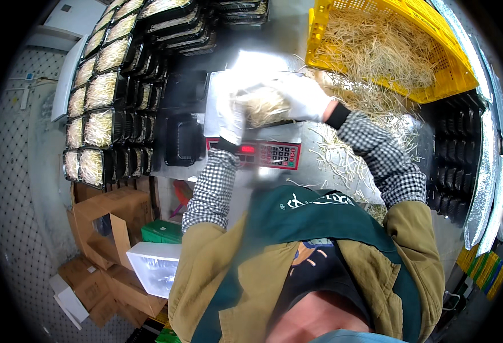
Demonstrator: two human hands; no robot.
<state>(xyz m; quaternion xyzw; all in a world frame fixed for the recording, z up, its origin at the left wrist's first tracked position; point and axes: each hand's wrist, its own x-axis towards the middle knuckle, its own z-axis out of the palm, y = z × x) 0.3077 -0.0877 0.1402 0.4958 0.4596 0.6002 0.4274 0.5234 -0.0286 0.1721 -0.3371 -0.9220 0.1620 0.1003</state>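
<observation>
A clump of pale bean sprouts [267, 107] lies between my two white-gloved hands above a digital scale [294, 150]. My left hand [230, 114] is upright at the clump's left side, its fingers washed out by glare and blur. From the right, my right hand [307, 98] closes on the sprouts, with its fingertips partly blurred. A dark tray edge shows under the clump, but most of it is hidden. Left of the scale sits a black plastic tray [181, 140] with no sprouts in it.
Stacked black trays filled with sprouts [100, 126] rise at the left. A yellow perforated crate [397, 88] of sprouts tips toward the table at the far right, beside loose sprouts [348, 157]. Nested black trays [454, 154] stand at the right; cardboard boxes [114, 228] lie lower left.
</observation>
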